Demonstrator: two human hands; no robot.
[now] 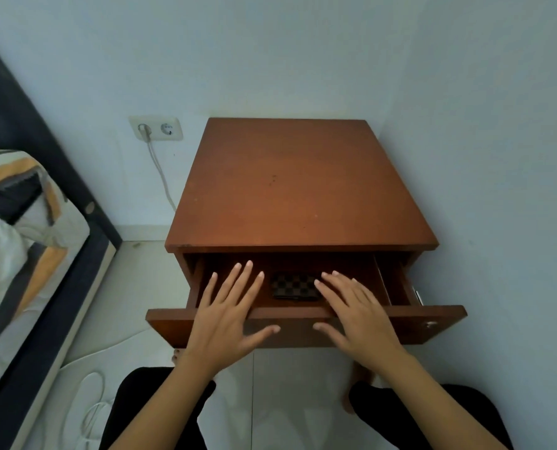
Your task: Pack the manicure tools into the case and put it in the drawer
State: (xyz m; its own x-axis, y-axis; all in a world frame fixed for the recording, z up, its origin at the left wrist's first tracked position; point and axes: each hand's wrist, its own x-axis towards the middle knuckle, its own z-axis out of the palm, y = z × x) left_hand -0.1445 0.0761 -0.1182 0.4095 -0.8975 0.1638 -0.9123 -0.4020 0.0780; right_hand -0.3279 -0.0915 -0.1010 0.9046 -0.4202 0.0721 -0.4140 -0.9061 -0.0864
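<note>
Both hands, my left hand (225,315) and right hand (359,315), are hovering splayed and empty over the drawer front (439,323), flanking the checkered case (291,285) lying crosswise inside.

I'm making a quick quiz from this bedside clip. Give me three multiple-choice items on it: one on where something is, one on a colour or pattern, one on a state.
1. Where is the case?
A. on the nightstand top
B. inside the drawer
C. on the floor

2. What pattern does the case show?
A. dark checks
B. red stripes
C. plain white

3. How is the drawer?
A. shut
B. taken out and set on the bed
C. pulled open

Key: 1 B, it lies on the drawer bottom between the left hand and the right hand. 2 A, its top is a dark checkerboard. 3 C, the drawer front stands out from the nightstand, inside visible.
</note>
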